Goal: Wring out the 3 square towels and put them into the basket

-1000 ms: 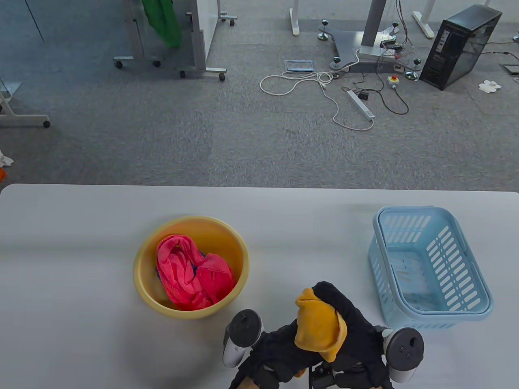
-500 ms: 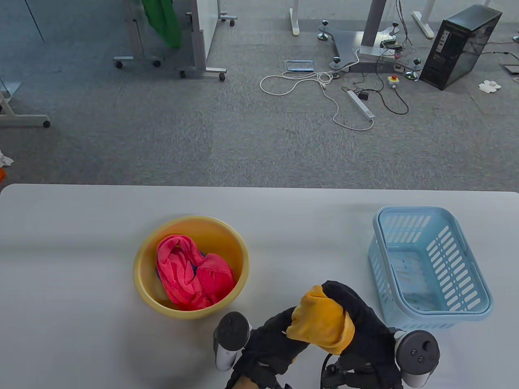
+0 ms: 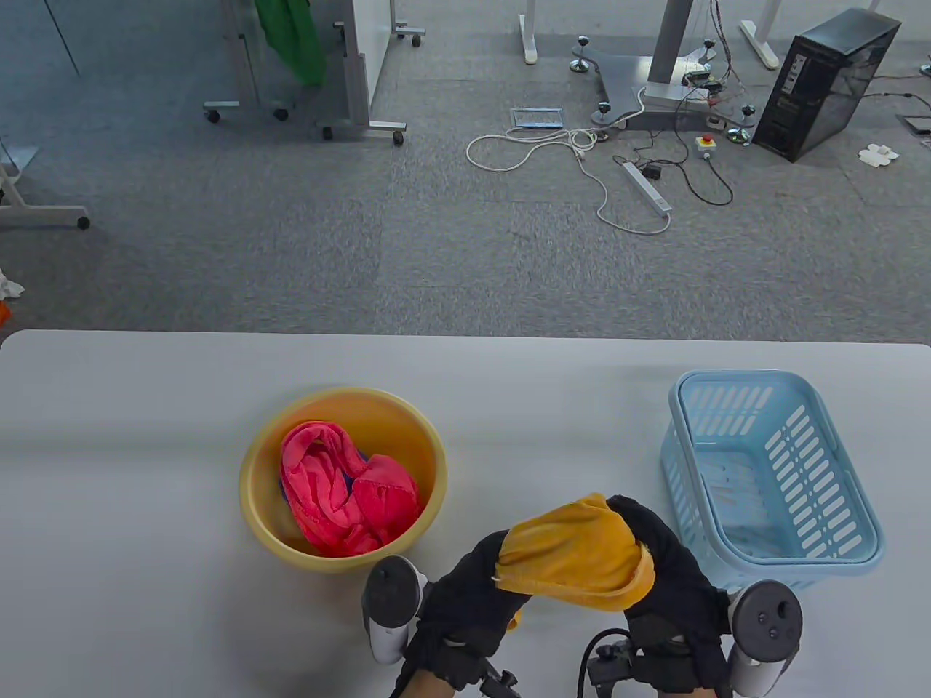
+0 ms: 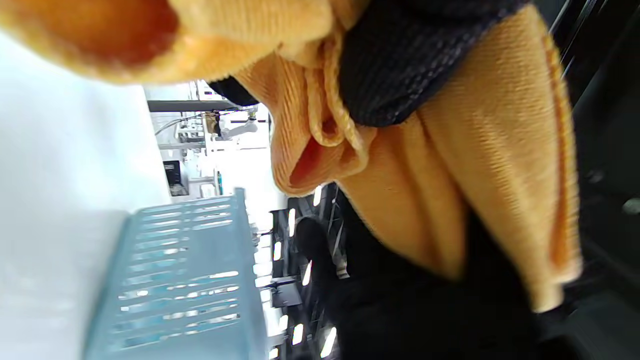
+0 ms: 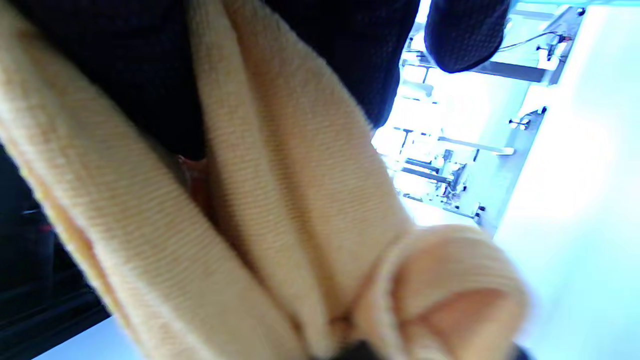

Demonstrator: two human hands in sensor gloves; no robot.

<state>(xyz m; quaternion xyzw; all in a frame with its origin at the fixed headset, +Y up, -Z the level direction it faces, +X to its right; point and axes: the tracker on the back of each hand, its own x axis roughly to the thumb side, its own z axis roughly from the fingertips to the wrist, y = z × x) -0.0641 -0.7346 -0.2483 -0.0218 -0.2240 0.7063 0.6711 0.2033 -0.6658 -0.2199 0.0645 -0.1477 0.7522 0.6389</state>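
Both gloved hands hold a bunched yellow towel (image 3: pixel 571 556) above the table's front edge, between the bowl and the basket. My left hand (image 3: pixel 473 585) grips its left end and my right hand (image 3: pixel 658 552) grips its right end. Up close, the yellow towel (image 4: pixel 450 165) fills the left wrist view with a dark gloved finger curled over it. The same towel (image 5: pixel 280 210) fills the right wrist view. A pink towel (image 3: pixel 342 491) lies crumpled in the yellow bowl (image 3: pixel 254 465), with a bit of dark blue cloth showing under it. The light blue basket (image 3: pixel 865 523) stands empty at the right.
The white table (image 3: pixel 145 451) runs the full width of the view, with its far edge behind the bowl and basket. Beyond it lie grey carpet, cables, desk legs and a black computer case (image 3: pixel 825 80). The basket's slatted wall (image 4: pixel 190 280) shows in the left wrist view.
The yellow towel has turned from standing upright to lying across, stretched sideways between the hands. Both hands have shifted toward the front edge and moved apart, left going left, right going right.
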